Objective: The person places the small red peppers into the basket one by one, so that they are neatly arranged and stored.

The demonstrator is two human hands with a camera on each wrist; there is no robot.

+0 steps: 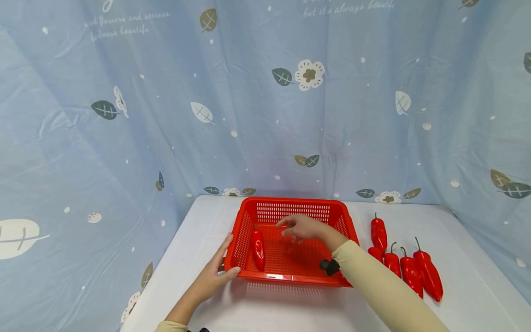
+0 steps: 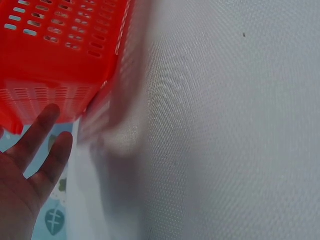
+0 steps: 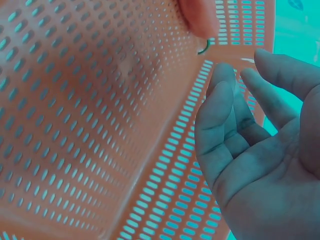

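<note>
One pepper point(image 1: 258, 249) is lying inside the basket's point(image 1: 294, 201) left edge; five others point(image 1: 428, 274) are sitting near the table's point(image 1: 199, 221) right edge, probably light, firm, slippery, best held mid-body. The left hand point(image 1: 211, 276) is resting, fingers spread, at the basket's near-left corner; the right hand point(image 1: 304, 227) is hovering above, loosely curled, pinching nothing. Only the right wrist view is showing its palm.
</note>
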